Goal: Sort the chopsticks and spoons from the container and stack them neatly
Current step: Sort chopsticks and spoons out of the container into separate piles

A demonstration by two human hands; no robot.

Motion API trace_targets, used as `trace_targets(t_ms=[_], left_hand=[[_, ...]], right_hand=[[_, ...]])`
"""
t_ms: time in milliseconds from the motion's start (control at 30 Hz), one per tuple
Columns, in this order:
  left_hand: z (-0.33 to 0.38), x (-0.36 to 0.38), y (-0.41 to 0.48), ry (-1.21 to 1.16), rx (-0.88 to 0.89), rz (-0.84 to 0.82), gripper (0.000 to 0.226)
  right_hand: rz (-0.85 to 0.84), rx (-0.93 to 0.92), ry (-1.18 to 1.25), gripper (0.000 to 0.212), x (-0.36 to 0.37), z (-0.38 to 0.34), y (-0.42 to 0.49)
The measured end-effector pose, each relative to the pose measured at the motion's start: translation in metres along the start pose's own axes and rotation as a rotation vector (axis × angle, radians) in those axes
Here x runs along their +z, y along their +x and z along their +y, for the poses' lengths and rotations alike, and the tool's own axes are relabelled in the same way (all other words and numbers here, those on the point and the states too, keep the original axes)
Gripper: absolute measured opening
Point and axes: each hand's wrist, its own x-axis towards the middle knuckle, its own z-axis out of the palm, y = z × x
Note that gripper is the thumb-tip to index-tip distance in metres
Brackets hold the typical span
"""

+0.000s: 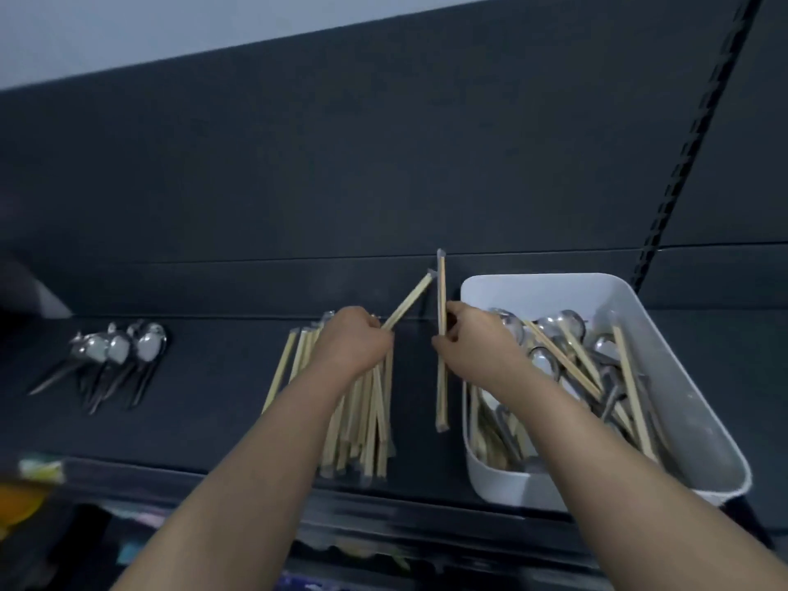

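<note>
Dark counter (204, 424) runs across the view, with a dark wall panel behind it.

White plastic container (695, 420) sits on the counter at right, a rectangular tub with rounded corners. It holds a jumbled mix of shiny metal spoons in tub (550, 327) and pale wooden chopsticks in tub (630, 377), crossing at all angles.

Sorted chopstick pile (372, 424) lies mid-counter, just left of the container. The sticks are light bamboo colour, roughly parallel and pointing away from the person, and seem to be in clear sleeves. The near ends are uneven.

Sorted spoon group (121, 351) lies well apart at far left. The silver bowls are bunched together at the far end and the dark handles fan toward the near edge.

Left hand (354, 339) is over the far end of the pile, fingers curled round a slanted chopstick pair (410, 301) whose tip points up and right.

Right hand (474, 349) is by the container's left rim, pinching an upright chopstick pair (441, 394) that runs straight away from the person, between pile and tub.

The hands are near each other but not touching.

Blurred yellow object (25, 494) is at the lower left edge, can't tell what.
</note>
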Motion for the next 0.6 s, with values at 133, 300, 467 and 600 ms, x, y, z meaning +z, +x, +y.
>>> trace_targets(t_ms=[133, 300, 467, 600], left_hand=[[-0.052, 0.002, 0.007, -0.054, -0.097, -0.02, 0.023], [-0.081, 0.014, 0.009, 0.092, -0.117, -0.12, 0.035], [-0.064, 0.015, 0.014, 0.112, 0.067, -0.018, 0.025], [-0.014, 0.03, 0.009, -0.006, 0.236, 0.016, 0.018]], right_hand=[[-0.143, 0.032, -0.097, 0.021, 0.051, -0.024, 0.014], [-0.285, 0.054, -0.177, 0.02, 0.087, -0.032, 0.022], [-0.02, -0.049, -0.337, 0.028, 0.06, -0.027, 0.008], [0.171, -0.034, -0.438, 0.03, 0.018, 0.001, -0.009]])
